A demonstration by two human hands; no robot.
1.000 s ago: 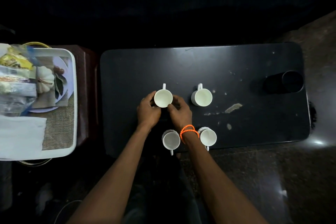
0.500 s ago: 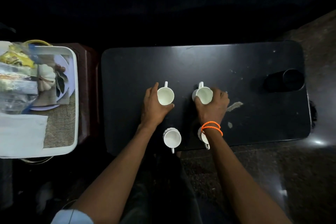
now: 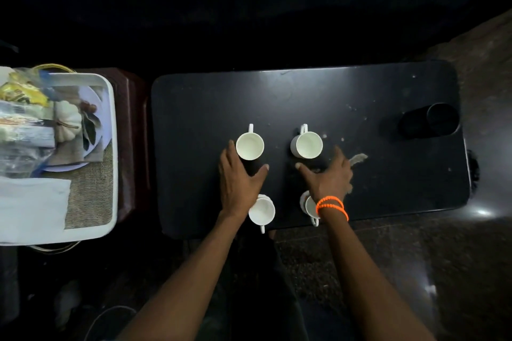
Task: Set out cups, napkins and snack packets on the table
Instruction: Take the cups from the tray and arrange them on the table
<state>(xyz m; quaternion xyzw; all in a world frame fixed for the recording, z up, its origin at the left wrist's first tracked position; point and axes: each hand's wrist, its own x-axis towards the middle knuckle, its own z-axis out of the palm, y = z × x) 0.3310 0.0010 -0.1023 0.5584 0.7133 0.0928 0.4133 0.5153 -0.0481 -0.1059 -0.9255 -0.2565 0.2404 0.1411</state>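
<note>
Four white cups stand upright on the dark table [image 3: 318, 97], arranged as a square near its front edge. The far-left cup [image 3: 250, 146] and the far-right cup [image 3: 306, 145] have their handles pointing away from the person; the near-left cup [image 3: 262, 209] and the near-right cup [image 3: 309, 205] have their handles pointing toward the person, and the near-right one is partly hidden behind the wrist with the orange bead bracelet [image 3: 332, 205]. The left hand [image 3: 238, 180] lies low over the table just near of the far-left cup, fingers straight and spread, thumb out to the right, gripping nothing; its fingertips are beside the cup's left wall, though contact cannot be judged. The right hand [image 3: 328, 176] is likewise spread and relaxed just near of the far-right cup, thumb pointing left, holding nothing and apart from the cup. A black cylindrical container [image 3: 428, 120] sits at the table's far-right end, well apart from the cups. To the left of the table, on a separate dark stand, a white tray [image 3: 109, 147] holds snack packets [image 3: 22, 119] at its far end, a plate [image 3: 91, 102] bearing a small white pumpkin ornament [image 3: 68, 124], and a folded white napkin [image 3: 30, 205] at its near end over a woven mat [image 3: 88, 196].
</note>
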